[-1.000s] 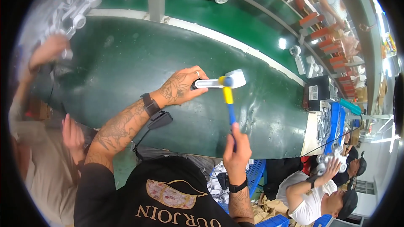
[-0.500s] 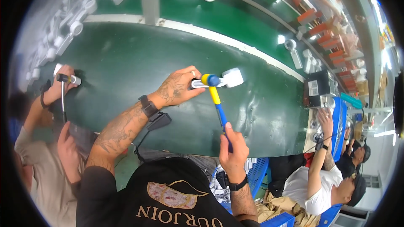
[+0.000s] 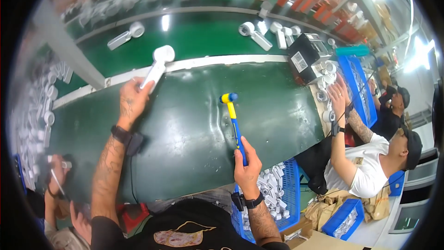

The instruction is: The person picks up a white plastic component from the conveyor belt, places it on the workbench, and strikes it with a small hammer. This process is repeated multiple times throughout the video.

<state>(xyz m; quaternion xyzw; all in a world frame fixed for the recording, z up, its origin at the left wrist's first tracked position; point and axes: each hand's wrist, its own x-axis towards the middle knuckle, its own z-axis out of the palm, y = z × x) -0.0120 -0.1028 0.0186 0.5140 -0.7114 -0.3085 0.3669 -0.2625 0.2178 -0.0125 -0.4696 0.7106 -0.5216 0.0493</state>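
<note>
My left hand (image 3: 132, 102) is closed on the handle end of a white handheld-fan-shaped plastic part (image 3: 163, 55). Its round head points away from me, over the pale rail (image 3: 208, 61) at the far edge of the green worktop (image 3: 185, 134). In my right hand (image 3: 247, 164) is a mallet (image 3: 233, 111) with a yellow and blue head and a blue grip. The mallet stands upright in the picture over the worktop, apart from the white part.
Beyond the rail, a green conveyor belt (image 3: 199, 39) carries similar white parts. A black box (image 3: 303, 58) stands at the far right. Beside my right forearm is a blue basket (image 3: 294, 190) of white parts. Co-workers sit on both sides; the right one wears a white shirt (image 3: 365, 171).
My left hand has lifted the white part off the worktop, from beneath the mallet head, and carried it left and away to the rail. My right hand still holds the mallet. The view has shifted.
</note>
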